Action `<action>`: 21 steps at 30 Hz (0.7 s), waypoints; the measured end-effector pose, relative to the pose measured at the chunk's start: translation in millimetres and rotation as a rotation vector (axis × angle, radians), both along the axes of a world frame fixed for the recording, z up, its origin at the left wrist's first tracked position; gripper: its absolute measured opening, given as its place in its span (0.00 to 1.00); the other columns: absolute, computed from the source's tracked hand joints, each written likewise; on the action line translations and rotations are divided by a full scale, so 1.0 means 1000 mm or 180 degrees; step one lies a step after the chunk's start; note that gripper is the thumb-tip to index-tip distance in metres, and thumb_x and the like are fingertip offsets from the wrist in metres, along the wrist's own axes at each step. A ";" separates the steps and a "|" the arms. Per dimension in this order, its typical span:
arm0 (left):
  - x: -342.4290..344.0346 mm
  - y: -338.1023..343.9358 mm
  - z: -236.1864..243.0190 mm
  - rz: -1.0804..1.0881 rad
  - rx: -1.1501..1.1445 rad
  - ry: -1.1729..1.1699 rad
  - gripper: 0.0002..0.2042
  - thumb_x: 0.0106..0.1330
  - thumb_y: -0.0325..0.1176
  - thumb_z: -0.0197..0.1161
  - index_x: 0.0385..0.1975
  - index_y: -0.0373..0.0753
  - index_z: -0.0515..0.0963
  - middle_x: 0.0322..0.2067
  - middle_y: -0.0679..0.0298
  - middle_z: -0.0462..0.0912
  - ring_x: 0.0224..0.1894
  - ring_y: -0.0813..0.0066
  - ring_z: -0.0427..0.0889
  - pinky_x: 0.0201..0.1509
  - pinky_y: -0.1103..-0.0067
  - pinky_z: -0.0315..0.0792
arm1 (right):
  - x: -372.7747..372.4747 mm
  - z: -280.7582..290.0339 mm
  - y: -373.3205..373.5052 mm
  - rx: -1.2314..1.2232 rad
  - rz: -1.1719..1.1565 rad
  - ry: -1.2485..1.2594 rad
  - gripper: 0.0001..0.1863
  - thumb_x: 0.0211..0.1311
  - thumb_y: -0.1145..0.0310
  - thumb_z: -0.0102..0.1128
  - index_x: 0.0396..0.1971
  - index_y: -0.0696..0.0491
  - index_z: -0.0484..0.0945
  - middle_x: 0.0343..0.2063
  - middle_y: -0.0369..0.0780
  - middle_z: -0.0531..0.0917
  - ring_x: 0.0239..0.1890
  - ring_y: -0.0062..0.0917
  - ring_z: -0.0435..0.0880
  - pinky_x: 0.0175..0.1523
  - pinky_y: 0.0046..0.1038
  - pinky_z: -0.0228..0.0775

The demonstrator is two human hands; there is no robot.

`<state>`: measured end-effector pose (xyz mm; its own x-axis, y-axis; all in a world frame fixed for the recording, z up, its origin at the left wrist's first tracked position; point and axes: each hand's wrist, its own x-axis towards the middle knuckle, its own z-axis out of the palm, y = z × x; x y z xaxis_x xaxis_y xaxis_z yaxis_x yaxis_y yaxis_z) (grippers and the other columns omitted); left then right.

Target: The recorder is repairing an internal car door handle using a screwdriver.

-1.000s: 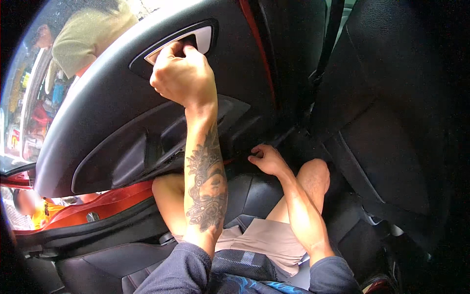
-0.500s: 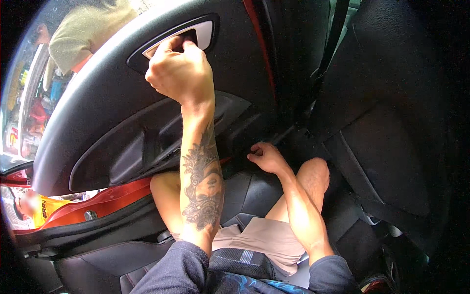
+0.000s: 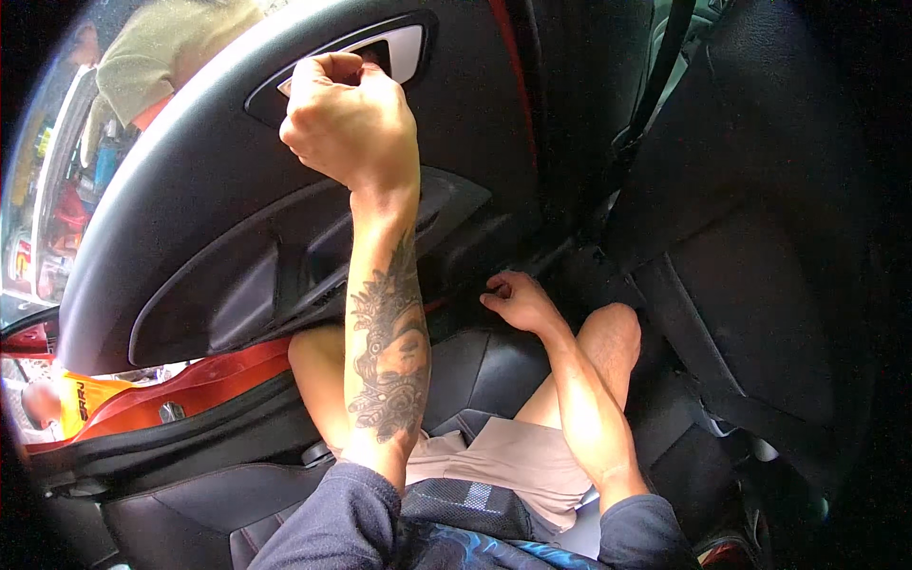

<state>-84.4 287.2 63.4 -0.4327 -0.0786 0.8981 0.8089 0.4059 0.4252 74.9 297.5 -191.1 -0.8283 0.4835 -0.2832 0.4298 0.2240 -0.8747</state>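
My left hand [image 3: 351,119] is closed at the silver-rimmed inner door handle [image 3: 404,52] on the upper part of a black car door panel [image 3: 199,190]. Its fingers curl into the handle's recess, and the knuckles hide part of the grip. A tattooed forearm runs up to it across the panel's lower pocket [image 3: 218,294]. Lower and to the right, my right hand [image 3: 521,302] hovers over my knee with nothing in it, fingers loosely bent and the thumb apart from them.
Black seats [image 3: 750,237] rise at the right. The red door sill [image 3: 199,385] shows through a gap at the lower left. Beyond the window, a person in an olive top [image 3: 157,57] stands near shelves of coloured goods. Another person in yellow [image 3: 90,399] shows through the gap.
My left hand has drawn slightly toward me, still at the handle, and the door panel has shifted a little in view. My right hand stays almost in place.
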 end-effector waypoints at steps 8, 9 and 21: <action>0.000 0.007 -0.007 0.0131 0.0161 0.0074 0.03 0.43 0.24 0.66 0.17 0.38 0.78 0.17 0.61 0.80 0.19 0.66 0.79 0.27 0.73 0.72 | 0.001 0.000 0.000 -0.0294 -0.0057 0.0039 0.22 0.48 0.58 0.65 0.40 0.59 0.78 0.34 0.49 0.81 0.39 0.40 0.81 0.45 0.35 0.72; 0.001 0.007 -0.008 0.0148 0.0221 0.0187 0.03 0.43 0.24 0.66 0.17 0.38 0.78 0.17 0.61 0.80 0.19 0.66 0.79 0.27 0.73 0.72 | 0.002 0.000 0.000 -0.0299 0.0001 0.0032 0.22 0.48 0.58 0.65 0.40 0.59 0.78 0.34 0.49 0.81 0.39 0.40 0.81 0.45 0.35 0.72; 0.012 0.003 0.007 0.0441 -0.0173 -0.0336 0.06 0.47 0.27 0.67 0.19 0.39 0.75 0.18 0.59 0.79 0.23 0.59 0.81 0.27 0.69 0.73 | 0.009 -0.010 -0.003 0.0040 -0.0130 0.0156 0.22 0.48 0.62 0.66 0.40 0.60 0.78 0.28 0.46 0.82 0.32 0.31 0.81 0.38 0.30 0.72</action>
